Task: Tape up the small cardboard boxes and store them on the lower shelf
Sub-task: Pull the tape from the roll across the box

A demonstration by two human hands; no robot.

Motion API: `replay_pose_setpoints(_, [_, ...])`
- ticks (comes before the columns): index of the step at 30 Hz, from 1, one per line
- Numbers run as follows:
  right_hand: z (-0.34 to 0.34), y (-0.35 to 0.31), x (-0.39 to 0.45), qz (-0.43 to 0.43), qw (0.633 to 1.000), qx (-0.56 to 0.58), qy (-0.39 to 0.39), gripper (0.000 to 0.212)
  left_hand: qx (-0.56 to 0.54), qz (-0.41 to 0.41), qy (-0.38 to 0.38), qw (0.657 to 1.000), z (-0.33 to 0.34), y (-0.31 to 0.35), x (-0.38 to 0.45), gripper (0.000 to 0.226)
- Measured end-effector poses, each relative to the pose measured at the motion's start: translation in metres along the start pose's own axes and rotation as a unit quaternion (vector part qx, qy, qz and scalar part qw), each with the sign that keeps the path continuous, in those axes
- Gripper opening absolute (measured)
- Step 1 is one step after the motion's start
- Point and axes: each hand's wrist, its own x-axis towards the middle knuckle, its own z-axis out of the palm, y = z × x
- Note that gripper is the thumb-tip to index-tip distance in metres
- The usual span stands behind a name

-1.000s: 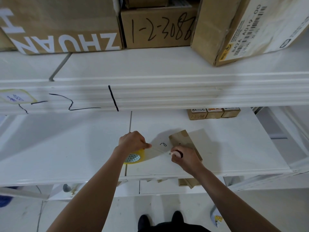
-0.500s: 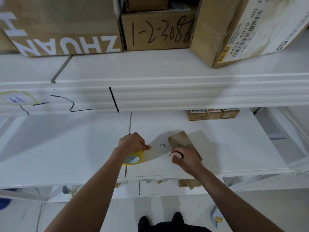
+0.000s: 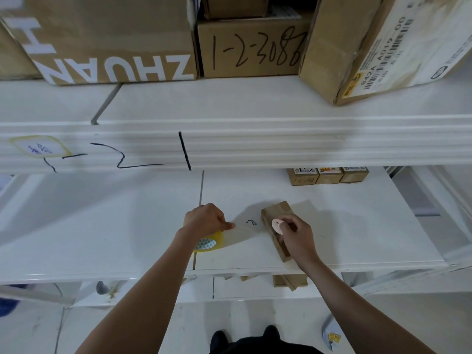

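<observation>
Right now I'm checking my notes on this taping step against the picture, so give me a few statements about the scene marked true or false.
1. The left hand grips the yellow tape roll. True.
2. A strip of clear tape runs from the roll to the small cardboard box. True.
3. The small cardboard box sits on the top shelf beside the ZHUAN carton. False: it lies on the white shelf board below, under the right hand.
4. The right hand hangs idle, away from the box. False: its fingers are curled, pressing at the box's top.
5. Three small boxes stand in a row at the back of that shelf board. True.
</observation>
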Motion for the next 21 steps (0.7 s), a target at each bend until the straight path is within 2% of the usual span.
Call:
replay_pose_setpoints(4, [-0.001,-0.011,0.008,-0.02,1.0,0.016,0.013,0.026,-0.002,-0.004,0.002,1.0,-0.001,0.0,0.0,0.044])
replay_pose_setpoints(9, [-0.002,-0.033,0.035,-0.069,0.996,-0.039,0.031,0.02,-0.008,0.003,0.01,1.0,0.0,-0.001,-0.002,0.045])
replay_pose_setpoints(13, [0.021,-0.043,0.047,-0.113,0.992,-0.062,0.015,0.007,-0.013,0.0,0.007,1.0,-0.002,0.0,-0.002,0.045])
replay_pose_setpoints(15, [0.031,-0.038,0.046,-0.122,0.989,-0.078,0.012,0.01,-0.022,-0.006,0.002,1.0,-0.003,-0.002,-0.002,0.046])
replay_pose_setpoints(21, [0.037,-0.019,0.047,-0.086,0.987,-0.058,0.119,0.021,-0.034,-0.019,-0.009,0.999,-0.006,-0.009,-0.002,0.05])
